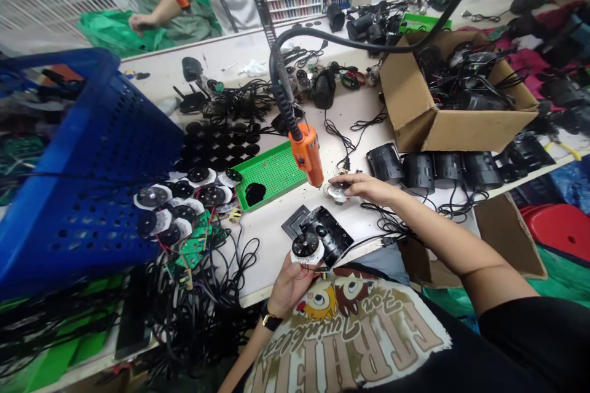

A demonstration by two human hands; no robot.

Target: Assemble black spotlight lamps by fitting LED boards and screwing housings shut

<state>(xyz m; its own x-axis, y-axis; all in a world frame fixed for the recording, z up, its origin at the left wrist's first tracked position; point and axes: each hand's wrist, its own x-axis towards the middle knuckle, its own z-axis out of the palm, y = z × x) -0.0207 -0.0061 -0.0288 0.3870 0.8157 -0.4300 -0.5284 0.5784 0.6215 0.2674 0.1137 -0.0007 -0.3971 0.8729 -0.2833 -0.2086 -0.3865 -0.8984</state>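
Note:
My left hand point(291, 285) is closed around a round white part with a black disc face point(308, 248), held low near my shirt. Just beyond it lies an open black housing point(332, 234), beside a flat dark square piece point(295, 221). My right hand point(366, 187) reaches across the table, fingers closed on the edge of a round whitish part with a dark top point(338, 192). An orange electric screwdriver point(308, 156) hangs on a spring and cable, its tip just left of that part. Underneath the right wrist run black cords.
A blue basket point(133, 110) stands left, near piled round white parts point(184, 202) and wires. The green tray point(276, 175) holds small screws and black discs. At right are a filled cardboard box point(479, 129) and several black housings point(418, 173). Two people work across the table.

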